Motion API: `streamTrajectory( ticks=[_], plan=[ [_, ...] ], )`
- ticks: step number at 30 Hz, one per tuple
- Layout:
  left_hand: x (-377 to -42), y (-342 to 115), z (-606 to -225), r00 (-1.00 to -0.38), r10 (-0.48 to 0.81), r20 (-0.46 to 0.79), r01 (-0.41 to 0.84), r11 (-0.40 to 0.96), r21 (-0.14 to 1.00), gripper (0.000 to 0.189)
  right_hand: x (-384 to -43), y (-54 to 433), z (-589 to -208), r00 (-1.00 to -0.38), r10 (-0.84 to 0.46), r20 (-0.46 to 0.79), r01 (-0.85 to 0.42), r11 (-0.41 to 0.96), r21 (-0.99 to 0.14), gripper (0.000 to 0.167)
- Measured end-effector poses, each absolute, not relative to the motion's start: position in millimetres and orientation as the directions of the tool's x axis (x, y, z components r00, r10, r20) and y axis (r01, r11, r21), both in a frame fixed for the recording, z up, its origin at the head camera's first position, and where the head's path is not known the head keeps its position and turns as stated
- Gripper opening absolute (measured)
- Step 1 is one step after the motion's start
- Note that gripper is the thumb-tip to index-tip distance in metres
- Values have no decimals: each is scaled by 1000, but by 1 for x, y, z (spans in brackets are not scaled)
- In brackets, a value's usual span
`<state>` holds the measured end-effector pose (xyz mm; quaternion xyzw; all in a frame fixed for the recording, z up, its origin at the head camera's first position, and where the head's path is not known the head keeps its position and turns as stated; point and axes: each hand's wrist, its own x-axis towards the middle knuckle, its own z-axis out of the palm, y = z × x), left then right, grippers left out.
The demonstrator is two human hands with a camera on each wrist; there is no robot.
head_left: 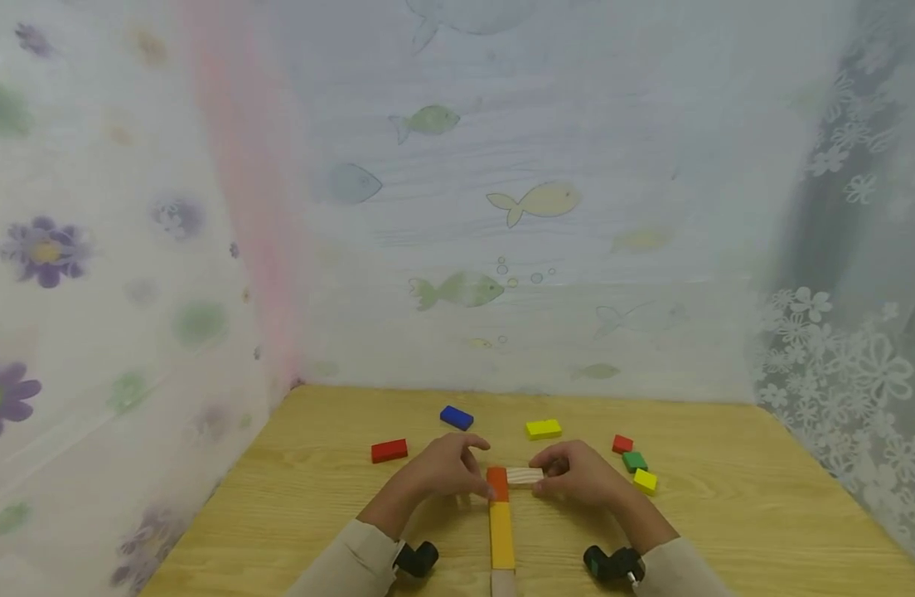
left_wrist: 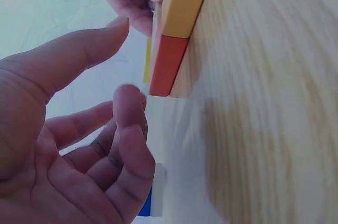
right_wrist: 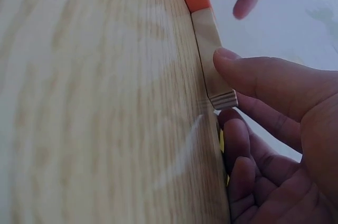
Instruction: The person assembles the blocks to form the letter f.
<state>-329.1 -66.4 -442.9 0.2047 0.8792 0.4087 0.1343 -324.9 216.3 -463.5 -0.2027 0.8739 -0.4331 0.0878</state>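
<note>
A row of wooden blocks runs away from the near table edge: a plain block [head_left: 504, 584], a yellow-orange block [head_left: 501, 537] and a red-orange block [head_left: 497, 483] at the far end. Against the right side of the red-orange one lies a plain wood block [head_left: 525, 475], crosswise to the row. My right hand [head_left: 583, 474] pinches its outer end; in the right wrist view the thumb [right_wrist: 259, 76] lies along its side. To the left of the row, my left hand [head_left: 448, 466] has its thumb and fingers apart, with nothing between them, close beside the red-orange block.
Farther back lie a red block [head_left: 389, 451], a blue block [head_left: 457, 417] and a yellow block [head_left: 543, 429]. On the right sit small red [head_left: 622, 444], green [head_left: 635, 462] and yellow [head_left: 646, 482] blocks. Patterned curtains [head_left: 532, 249] hang around the table.
</note>
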Motion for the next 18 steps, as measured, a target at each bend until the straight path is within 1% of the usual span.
streamTrajectory(
  ticks=[4,11,18],
  plan=[
    [-330,-74,-442,-898,439,-33,258,586,768,82,-324,216,-465,-908,-419,22,-269,541,-797,37],
    [-334,-102,-440,-918,396,11,273,614,740,75,-324,219,-467,-909,-417,14,-259,540,-801,36],
    [-340,-134,-439,-943,329,50,262,641,722,73,-326,219,-468,-906,-423,10,-255,527,-811,36]
  ],
)
